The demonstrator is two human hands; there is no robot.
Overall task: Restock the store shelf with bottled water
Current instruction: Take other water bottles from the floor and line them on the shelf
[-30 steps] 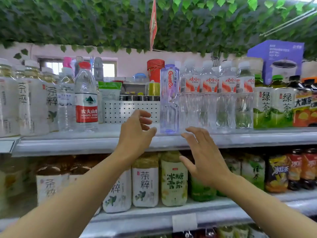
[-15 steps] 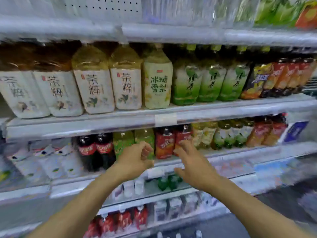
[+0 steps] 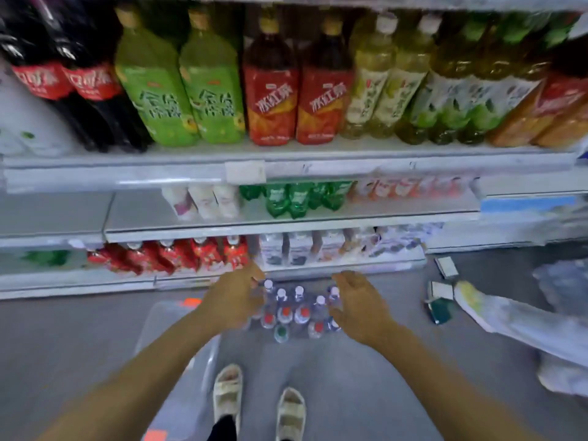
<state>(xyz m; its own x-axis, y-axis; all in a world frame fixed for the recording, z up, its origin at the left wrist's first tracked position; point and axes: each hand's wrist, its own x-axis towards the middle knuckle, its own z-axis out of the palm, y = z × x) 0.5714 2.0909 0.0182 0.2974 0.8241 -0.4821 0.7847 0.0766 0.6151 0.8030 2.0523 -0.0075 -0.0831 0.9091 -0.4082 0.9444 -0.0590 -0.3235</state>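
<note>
Near the floor, the left hand (image 3: 234, 300) and right hand (image 3: 359, 305), both empty with fingers spread, are now dropping from the top shelf toward the water bottles (image 3: 296, 310). A fresh pickup is likely beginning.

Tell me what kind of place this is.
Most likely a small grocery or convenience store aisle: tiered shelves of bottled drinks, a blank price tag, and water bottles on the floor.

Even, bright indoor light, no hard shadows. Whole frame soft w/ motion blur; labels on shelf bottles (image 3: 270, 87) smeared. Wide-angle bend: shelf edges (image 3: 127, 178) curve, bottles lean outward at sides. Right edge most washed-out. Floor (image 3: 63, 338) flat grey, no glare.
</note>
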